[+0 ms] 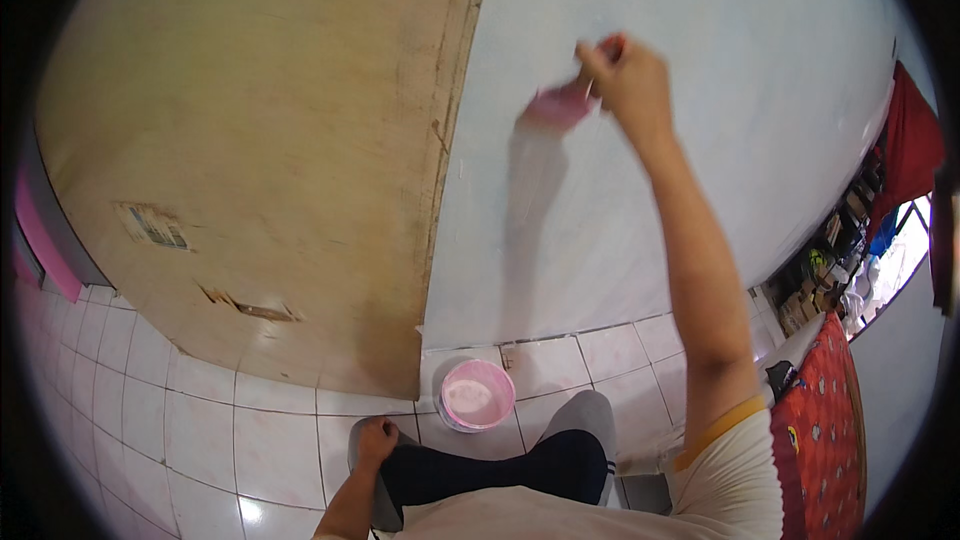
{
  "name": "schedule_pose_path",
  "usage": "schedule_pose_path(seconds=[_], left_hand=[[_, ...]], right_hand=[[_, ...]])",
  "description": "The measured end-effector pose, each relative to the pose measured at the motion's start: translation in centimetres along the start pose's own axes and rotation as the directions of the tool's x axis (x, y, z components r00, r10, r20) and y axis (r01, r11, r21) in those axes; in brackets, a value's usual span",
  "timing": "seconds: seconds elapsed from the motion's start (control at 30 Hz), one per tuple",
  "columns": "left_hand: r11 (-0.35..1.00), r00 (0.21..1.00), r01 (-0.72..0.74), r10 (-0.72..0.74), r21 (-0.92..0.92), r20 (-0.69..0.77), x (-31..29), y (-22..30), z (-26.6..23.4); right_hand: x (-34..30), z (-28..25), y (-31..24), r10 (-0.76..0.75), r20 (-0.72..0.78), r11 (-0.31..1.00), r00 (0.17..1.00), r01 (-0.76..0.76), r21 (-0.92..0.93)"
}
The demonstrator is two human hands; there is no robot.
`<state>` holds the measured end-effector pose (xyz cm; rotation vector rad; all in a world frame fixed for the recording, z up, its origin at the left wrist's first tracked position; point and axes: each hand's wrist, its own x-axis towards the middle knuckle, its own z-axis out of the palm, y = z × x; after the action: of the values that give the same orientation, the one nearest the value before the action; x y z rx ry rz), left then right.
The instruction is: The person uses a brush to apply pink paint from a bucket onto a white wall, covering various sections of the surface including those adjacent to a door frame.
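My right hand [630, 80] is raised in front of the pale bluish-white wall [780, 90], closed round the handle of a paintbrush [560, 108]. Pink colours the brush's head, which points left and down at the wall; motion blurs it a little. Below it, a long shadow falls on the wall. My left hand [376, 438] rests on my left knee with its fingers curled in, and nothing shows in them. Between my knees and the wall, a small round bucket [478, 395] of pale pink paint stands on the floor.
A worn tan wooden panel [280, 120] stands upright left of the wall. White tiles [275, 440] cover the floor. To the right are a red patterned cloth-covered thing [825, 420], cluttered shelves [825, 260] and a hanging red cloth [908, 145]. A pink-edged frame [45, 230] stands far left.
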<state>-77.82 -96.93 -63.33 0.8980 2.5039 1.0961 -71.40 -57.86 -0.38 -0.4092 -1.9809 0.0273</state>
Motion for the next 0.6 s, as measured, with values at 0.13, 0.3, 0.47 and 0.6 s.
schedule_pose_path(seconds=[0.13,0.3,0.47,0.6], left_hand=[[1.0,1.0,-0.016,0.016,-0.001,-0.01,0.0,-0.1,0.0],[0.999,0.999,0.042,-0.042,0.015,0.0,-0.3,-0.1,-0.8],[0.999,0.999,0.038,-0.038,-0.006,0.009,0.0,0.4,-0.5],[0.999,0.999,0.024,-0.023,-0.042,0.033,0.2,1.0,-0.5]], right_hand=[[5.2,-6.2,-4.9,-0.025,-0.145,0.999,0.989,0.029,0.023],[-2.0,-5.1,-5.4,0.074,-0.017,0.993,0.997,-0.072,0.092],[-18.2,4.5,0.7,0.221,0.288,0.96,0.932,-0.26,0.104],[-25.3,9.5,4.3,0.238,0.256,0.967,0.937,-0.254,0.034]])
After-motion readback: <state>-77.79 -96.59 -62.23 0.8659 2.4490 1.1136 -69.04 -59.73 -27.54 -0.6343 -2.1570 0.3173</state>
